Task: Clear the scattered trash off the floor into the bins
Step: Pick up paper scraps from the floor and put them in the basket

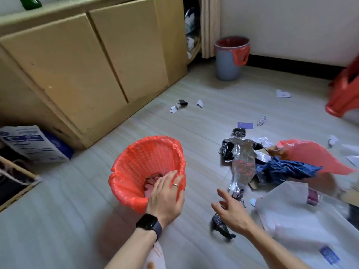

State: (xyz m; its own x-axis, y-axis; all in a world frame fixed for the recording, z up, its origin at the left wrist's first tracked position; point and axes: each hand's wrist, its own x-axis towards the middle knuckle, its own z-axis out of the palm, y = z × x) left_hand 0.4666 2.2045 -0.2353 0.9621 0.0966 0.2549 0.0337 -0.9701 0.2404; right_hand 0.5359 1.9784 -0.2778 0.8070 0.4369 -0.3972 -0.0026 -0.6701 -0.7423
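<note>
A basket bin lined with a red bag (136, 164) stands on the floor at centre, some pinkish scraps at its bottom. My left hand (167, 197), with a ring and a black watch, hovers over its near rim, fingers spread and empty. My right hand (232, 211) is open to the right of the bin, just above a dark crumpled wrapper (221, 226). A silver foil wrapper (242, 164), a dark blue bag (283, 169), a red plastic bag (310, 156) and a clear plastic bag (291, 214) lie in a heap to the right.
A grey bin with a red liner (230, 59) stands by the far wall. Small paper scraps (200, 103) and a purple card (245, 125) dot the floor. Wooden cabinets (77, 74) run along the left. A red stool (343, 94) is at right.
</note>
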